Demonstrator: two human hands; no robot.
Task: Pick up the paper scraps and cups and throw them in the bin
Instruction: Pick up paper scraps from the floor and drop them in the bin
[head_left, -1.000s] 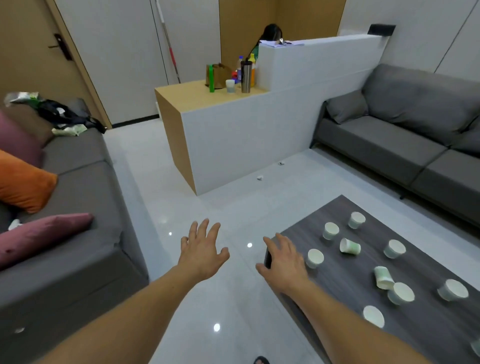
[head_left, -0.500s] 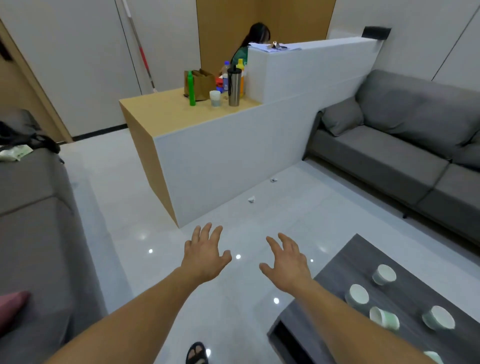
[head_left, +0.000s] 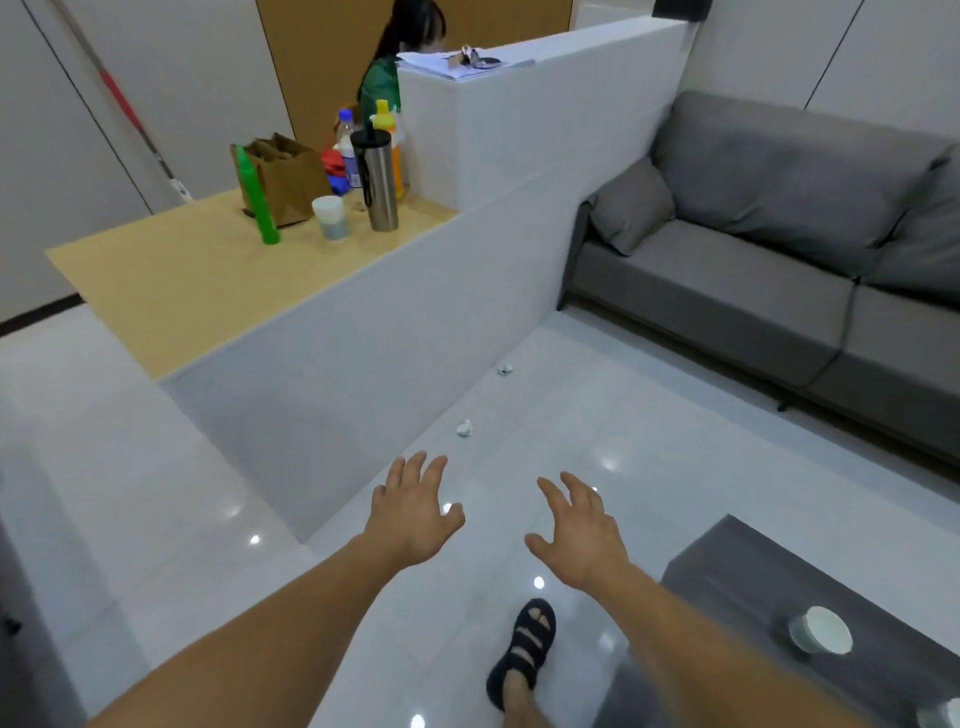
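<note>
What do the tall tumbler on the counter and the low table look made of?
The tall silver tumbler looks like brushed stainless steel, dull metallic sheen, black lid probably plastic. The dark grey low table looks like matt wood-grain laminate or veneer: faint streaks.

Glossy white floor (head_left: 649, 426), grey sofa (head_left: 769, 270), white-fronted counter (head_left: 363, 322).

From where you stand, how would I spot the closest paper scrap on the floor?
Find the long white counter wall. Two crumpled scraps lie on the glossy floor near its base. The nearer scrap is just ahead of the left hand; the farther scrap lies toward the grey sofa.
</note>
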